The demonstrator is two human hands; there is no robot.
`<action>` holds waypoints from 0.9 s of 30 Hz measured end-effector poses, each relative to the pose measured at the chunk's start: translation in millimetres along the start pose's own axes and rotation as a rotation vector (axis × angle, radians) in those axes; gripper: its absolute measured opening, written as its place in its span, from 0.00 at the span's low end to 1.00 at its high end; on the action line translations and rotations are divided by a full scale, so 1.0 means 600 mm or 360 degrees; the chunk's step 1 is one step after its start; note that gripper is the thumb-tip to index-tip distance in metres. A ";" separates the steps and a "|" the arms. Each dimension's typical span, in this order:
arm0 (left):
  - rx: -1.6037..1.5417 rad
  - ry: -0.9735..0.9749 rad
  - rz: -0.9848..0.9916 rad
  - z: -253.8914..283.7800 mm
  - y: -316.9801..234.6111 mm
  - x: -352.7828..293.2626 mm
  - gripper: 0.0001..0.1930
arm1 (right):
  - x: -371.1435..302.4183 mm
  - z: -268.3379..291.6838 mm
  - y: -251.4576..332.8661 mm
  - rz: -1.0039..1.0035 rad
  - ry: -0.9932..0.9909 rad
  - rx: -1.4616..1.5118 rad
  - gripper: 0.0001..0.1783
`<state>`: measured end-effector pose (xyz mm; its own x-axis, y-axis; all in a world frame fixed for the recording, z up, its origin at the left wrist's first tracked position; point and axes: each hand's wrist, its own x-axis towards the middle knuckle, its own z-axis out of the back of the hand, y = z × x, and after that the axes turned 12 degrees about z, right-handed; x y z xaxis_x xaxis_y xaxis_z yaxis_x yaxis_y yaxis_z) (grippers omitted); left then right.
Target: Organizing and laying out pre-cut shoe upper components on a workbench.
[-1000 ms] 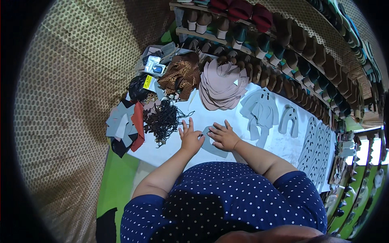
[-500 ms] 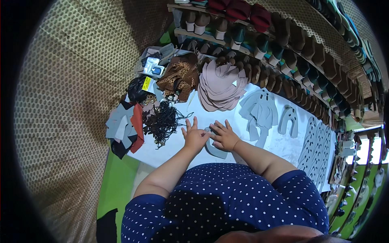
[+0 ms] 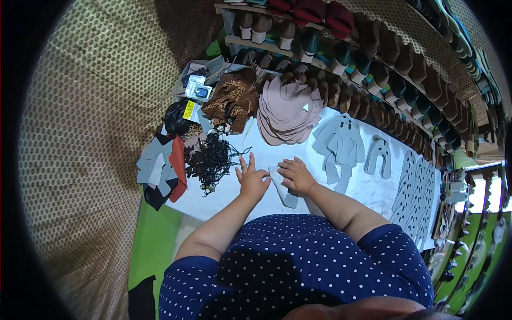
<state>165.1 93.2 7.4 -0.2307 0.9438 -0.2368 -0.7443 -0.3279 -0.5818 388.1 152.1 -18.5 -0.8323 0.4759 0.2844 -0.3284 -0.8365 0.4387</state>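
A pale grey, curved cut-out piece (image 3: 284, 193) lies on the white tabletop in front of me, its lighter side showing. It looks like a shoe upper, perhaps folded; part of it is under my fingers. Lying over its right side with fingers stretched out, my right hand (image 3: 297, 177) presses on it. At the left, my left hand (image 3: 253, 180) has its fingers spread, and its thumb reaches the piece's upper left edge. To the right are a stack of grey upper pieces (image 3: 341, 144) and a smaller pile of arched grey pieces (image 3: 377, 157).
Black straps (image 3: 210, 162) lie heaped left of my hands, beside grey and red scraps (image 3: 159, 168). Dusty-pink pieces (image 3: 288, 114) and leopard-print material (image 3: 230, 98) sit farther back. Rows of grey cut-outs (image 3: 413, 192) cover the right end. Shelves of shoes (image 3: 352, 66) line the back.
The piece between my hands now shows its lighter side and more of its surface. My left hand has moved slightly left, off the piece's middle; my right fingers have drawn closer together.
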 end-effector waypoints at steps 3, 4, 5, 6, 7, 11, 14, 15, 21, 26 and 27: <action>0.0066 0.0035 0.0003 -0.003 -0.002 0.003 0.05 | 0.000 0.000 0.000 -0.0011 0.0023 -0.0016 0.27; 0.0050 0.0045 0.0042 -0.004 -0.002 0.004 0.04 | 0.001 0.000 0.001 -0.0011 0.0022 -0.0016 0.27; 0.0033 0.0055 0.0081 -0.005 -0.003 0.004 0.04 | 0.001 0.001 0.002 -0.0020 0.0027 -0.0017 0.26; 0.0034 0.0054 0.0080 -0.004 -0.003 0.004 0.04 | 0.002 0.002 0.003 -0.0029 0.0033 -0.0017 0.26; 0.0029 0.0067 0.0100 0.000 -0.006 0.002 0.04 | 0.002 0.002 0.004 -0.0031 0.0032 -0.0017 0.26; 0.0009 0.0077 0.0117 0.004 -0.001 -0.002 0.04 | 0.003 0.003 0.003 -0.0032 0.0036 -0.0018 0.26; -0.0056 0.0049 0.0101 0.002 0.008 -0.003 0.04 | 0.001 0.001 0.001 -0.0029 0.0054 -0.0032 0.27; -0.0056 0.0047 0.0100 0.001 0.010 -0.003 0.04 | 0.001 0.001 0.001 -0.0032 0.0065 -0.0042 0.28; -0.0033 0.0037 0.0138 0.001 0.021 -0.006 0.06 | 0.005 0.007 0.010 -0.0120 -0.0224 0.0106 0.37; -0.0303 -0.0178 -0.0023 -0.004 0.055 -0.010 0.17 | 0.005 0.007 0.003 -0.0145 -0.0230 0.0132 0.38; -0.0302 -0.0183 -0.0020 -0.007 0.064 -0.014 0.17 | 0.007 0.006 0.004 -0.0137 -0.0206 0.0113 0.37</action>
<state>140.9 72.8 -16.1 -0.3005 0.9427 -0.1447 -0.6187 -0.3081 -0.7227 385.6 152.9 -13.2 -0.7364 0.5797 0.3487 -0.3598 -0.7721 0.5239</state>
